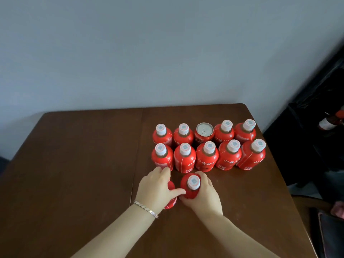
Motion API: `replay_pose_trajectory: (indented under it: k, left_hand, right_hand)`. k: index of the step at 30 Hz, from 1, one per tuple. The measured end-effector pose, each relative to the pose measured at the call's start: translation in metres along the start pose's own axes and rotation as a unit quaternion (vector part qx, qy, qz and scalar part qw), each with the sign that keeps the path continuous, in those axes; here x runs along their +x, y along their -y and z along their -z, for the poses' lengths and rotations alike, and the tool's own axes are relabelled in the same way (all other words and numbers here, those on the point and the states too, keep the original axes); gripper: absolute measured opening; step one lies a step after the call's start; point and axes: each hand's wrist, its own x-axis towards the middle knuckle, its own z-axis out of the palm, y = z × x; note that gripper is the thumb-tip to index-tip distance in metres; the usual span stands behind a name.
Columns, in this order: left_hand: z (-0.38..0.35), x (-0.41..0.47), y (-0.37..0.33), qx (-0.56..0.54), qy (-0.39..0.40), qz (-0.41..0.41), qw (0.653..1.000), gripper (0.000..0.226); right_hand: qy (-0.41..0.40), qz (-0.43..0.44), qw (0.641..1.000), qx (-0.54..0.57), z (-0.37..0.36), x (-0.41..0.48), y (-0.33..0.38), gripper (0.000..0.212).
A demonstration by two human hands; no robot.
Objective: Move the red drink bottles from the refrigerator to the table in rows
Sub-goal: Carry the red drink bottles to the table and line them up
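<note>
red bottles (207, 158) with white caps and white lettering, silver-topped red can (204, 134), dark brown table (74, 164).

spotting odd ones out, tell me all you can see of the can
The can is red, metal-looking, with a silver lid and pull tab. It stands upright on the table, mid back row, a bottle close on each side. A front bottle hides its base.

One bottle (170, 203) mostly under L hand (156, 189), cap unseen; label txt too blurred; dark stuff (309, 138) at R edge cut off.
</note>
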Motion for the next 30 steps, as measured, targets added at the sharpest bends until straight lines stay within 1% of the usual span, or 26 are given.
replay_pose_trajectory:
  k: [2, 3, 5, 7, 8, 9, 10, 11, 15, 18, 21, 23, 24, 26, 27, 28, 29, 30]
  left_hand:
    - [-0.011, -0.001, 0.015, -0.056, 0.007, 0.024, 0.998, 0.044]
    - [-0.015, -0.002, 0.022, -0.083, -0.004, 0.035, 0.996, 0.048]
    - [-0.021, -0.005, 0.033, -0.111, -0.026, 0.068, 0.991, 0.066]
    - [-0.028, -0.007, 0.041, -0.142, -0.017, 0.139, 0.980, 0.078]
    - [-0.031, -0.007, 0.043, -0.191, 0.006, 0.182, 0.964, 0.077]
    - [-0.033, -0.007, 0.043, -0.256, 0.031, 0.216, 0.942, 0.075]
    - [-0.035, -0.006, 0.042, -0.312, 0.050, 0.234, 0.920, 0.071]
    - [-0.036, -0.005, 0.040, -0.342, 0.058, 0.238, 0.907, 0.068]
    - [-0.036, 0.008, 0.037, -0.374, 0.030, 0.225, 0.899, 0.061]
    - [-0.036, 0.011, 0.034, -0.377, 0.022, 0.226, 0.898, 0.060]
    - [-0.037, 0.007, 0.030, -0.381, 0.025, 0.228, 0.896, 0.065]
    - [-0.036, 0.008, 0.029, -0.367, 0.052, 0.240, 0.897, 0.073]
    - [-0.034, 0.010, 0.026, -0.345, 0.078, 0.253, 0.900, 0.079]
    - [-0.029, 0.010, 0.020, -0.262, 0.138, 0.298, 0.908, 0.089]
    - [-0.026, 0.007, 0.016, -0.218, 0.164, 0.316, 0.909, 0.090]
    - [-0.024, 0.002, 0.012, -0.178, 0.187, 0.320, 0.912, 0.087]
    - [-0.021, -0.006, 0.007, -0.143, 0.206, 0.303, 0.920, 0.078]
    - [-0.017, -0.015, 0.002, -0.112, 0.224, 0.273, 0.929, 0.066]
  right_hand:
    - [0.002, -0.018, 1.000, -0.005, -0.007, 0.000, 0.004, 0.078]
    - [0.003, -0.024, 1.000, -0.007, -0.010, 0.001, 0.006, 0.078]
    - [0.005, -0.040, 0.999, -0.010, -0.012, 0.003, 0.010, 0.079]
    - [0.005, -0.054, 0.999, -0.002, -0.013, 0.007, 0.013, 0.082]
    - [0.003, -0.061, 0.998, 0.012, -0.014, 0.009, 0.014, 0.084]
    - [-0.002, -0.067, 0.997, 0.031, -0.016, 0.012, 0.015, 0.084]
    - [-0.009, -0.070, 0.996, 0.045, -0.018, 0.014, 0.016, 0.084]
    - [-0.017, -0.072, 0.996, 0.050, -0.020, 0.016, 0.017, 0.083]
    - [-0.016, -0.075, 0.997, 0.032, -0.023, 0.021, 0.017, 0.083]
    - [-0.003, -0.065, 0.998, 0.028, -0.020, 0.022, 0.015, 0.085]
    - [0.008, -0.051, 0.999, 0.011, -0.018, 0.023, 0.013, 0.084]
    - [0.022, -0.047, 0.998, -0.022, -0.015, 0.024, 0.013, 0.086]
    - [0.035, -0.049, 0.997, -0.047, -0.012, 0.025, 0.013, 0.089]
    - [0.068, -0.059, 0.990, -0.111, -0.007, 0.026, 0.016, 0.095]
    - [0.085, -0.070, 0.983, -0.149, -0.004, 0.025, 0.017, 0.095]
    - [0.105, -0.086, 0.973, -0.185, 0.001, 0.023, 0.019, 0.093]
    - [0.129, -0.096, 0.963, -0.217, 0.005, 0.018, 0.019, 0.087]
    - [0.157, -0.096, 0.952, -0.246, 0.011, 0.010, 0.019, 0.077]
